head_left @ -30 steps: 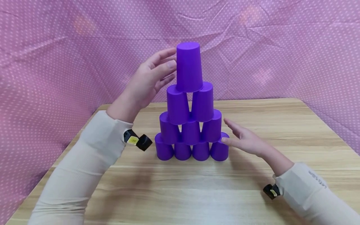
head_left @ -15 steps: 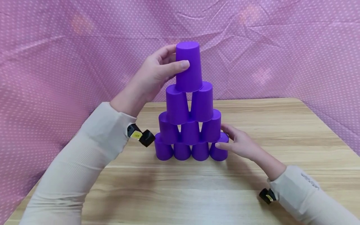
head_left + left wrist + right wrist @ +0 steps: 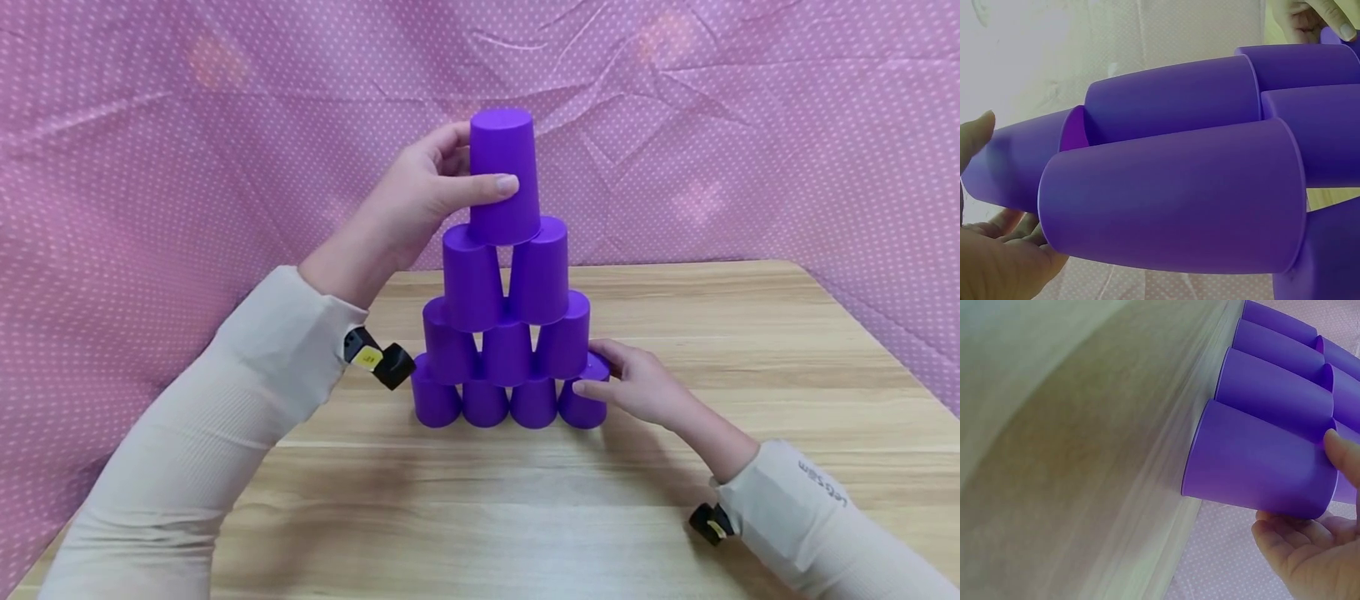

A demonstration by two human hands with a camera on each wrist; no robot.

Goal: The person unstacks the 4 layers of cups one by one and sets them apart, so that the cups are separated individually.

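Top cup (image 3: 504, 143): smooth, purple, tapered, inverted; in left hand (image 3: 418, 193), thumb and fingers clamped round it. Below that hand, nine matching cups (image 3: 507, 354), tiered; right hand (image 3: 643, 387) grips the bottom end cup (image 3: 1257, 462). Beneath both hands: wood-grained tabletop (image 3: 525, 508).

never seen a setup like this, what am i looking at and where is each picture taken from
There is no robot here, only a person working bare-handed. The wide view comes from a camera worn on the head, looking forward and down. The two close views come from small black wrist cameras, one per arm, each watching its own hand's work.

On the wood-grain table stands a pyramid of ten upside-down purple cups, in rows of four, three, two and one, with a pink dotted cloth behind. The left hand holds the top cup; the right hand holds the bottom row's right-end cup.
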